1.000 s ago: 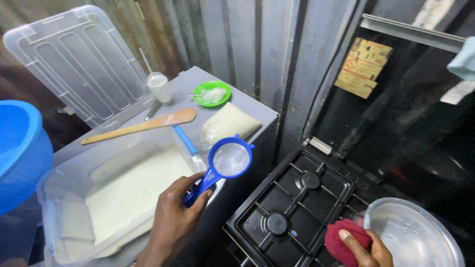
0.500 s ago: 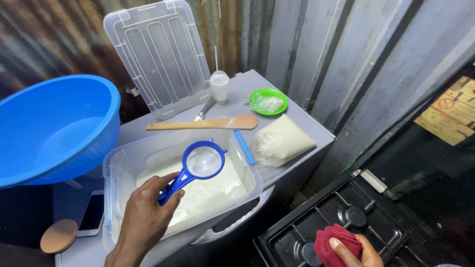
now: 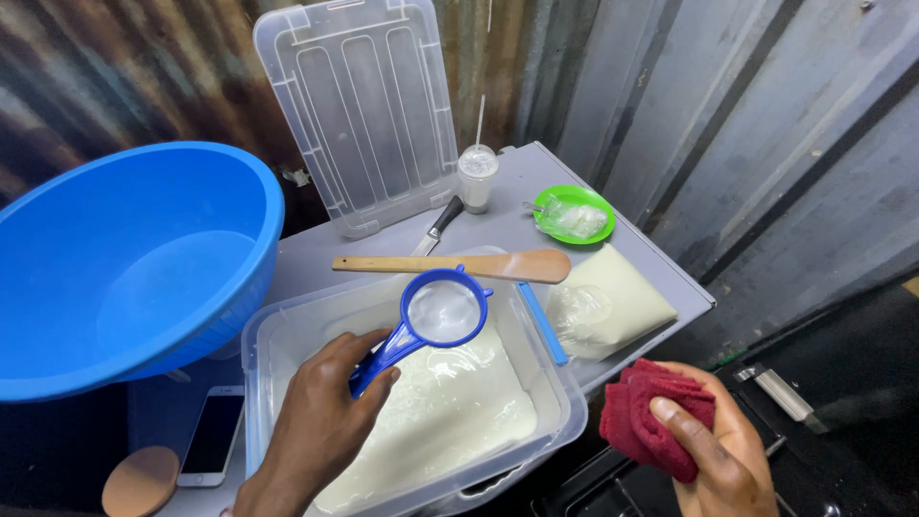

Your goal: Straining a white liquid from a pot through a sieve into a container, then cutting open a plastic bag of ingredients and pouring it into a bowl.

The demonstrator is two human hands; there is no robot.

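gripping a blue sieve (image 3: 442, 312) over the tub's rim (image 3: 565, 394), left hand (image 3: 321, 421); right hand (image 3: 713, 445) clutches red cloth (image 3: 646, 426).

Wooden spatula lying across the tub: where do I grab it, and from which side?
Grip the spatula by its thin handle, the end toward the blue basin, coming down from above. It lies flat across the tub's back rim, so the handle is bare and reachable. The broad blade end sits close to the white bag, and the strainer in the left hand hangs just in front.
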